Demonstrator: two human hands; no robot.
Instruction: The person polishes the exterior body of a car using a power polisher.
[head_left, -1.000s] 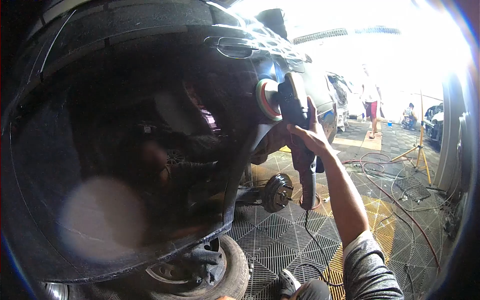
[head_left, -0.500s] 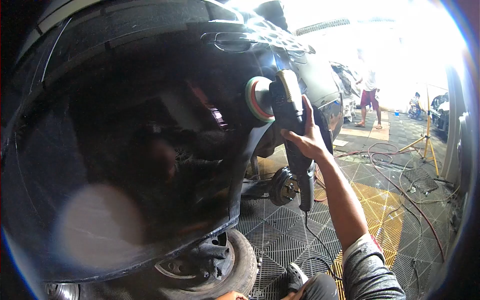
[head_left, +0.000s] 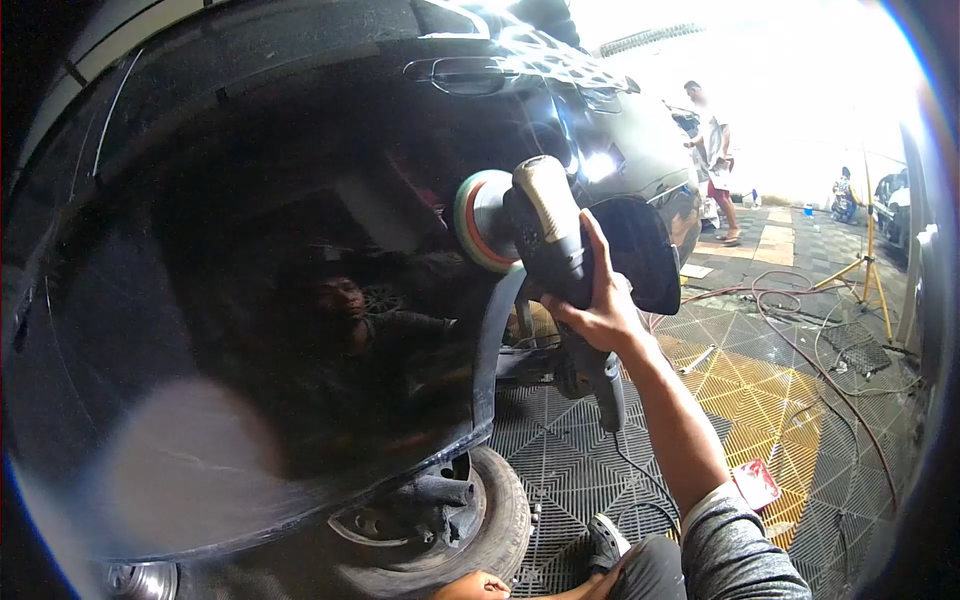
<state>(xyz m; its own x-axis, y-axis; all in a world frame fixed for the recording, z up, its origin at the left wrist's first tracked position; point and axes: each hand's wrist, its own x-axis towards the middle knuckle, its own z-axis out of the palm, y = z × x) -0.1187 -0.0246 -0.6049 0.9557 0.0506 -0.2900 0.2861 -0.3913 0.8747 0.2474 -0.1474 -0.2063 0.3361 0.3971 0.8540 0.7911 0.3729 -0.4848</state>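
Observation:
My right hand (head_left: 603,315) is wrapped round the black body of an electric polisher (head_left: 552,240), thumb on its left side and index finger stretched along the top. The polisher's round foam pad (head_left: 484,222), with green and orange layers, lies against the glossy black car door (head_left: 300,220) near its rear edge, below the door handle (head_left: 468,75). A cord drops from the tool's lower end. Only part of my left hand (head_left: 475,586) shows at the bottom edge, low beside the tyre; its fingers are mostly cut off.
A loose wheel (head_left: 505,510) lies under the car's sill. The wheel arch beside the door has no wheel on it. Hoses (head_left: 800,350) cross the grid-tiled floor near a yellow tripod stand (head_left: 868,270). A red packet (head_left: 756,484) lies right of my arm. Another person (head_left: 715,150) stands in the background.
My right hand has moved the polisher left across the door and slightly down, its pad now farther from the rear edge. The background person has shifted position.

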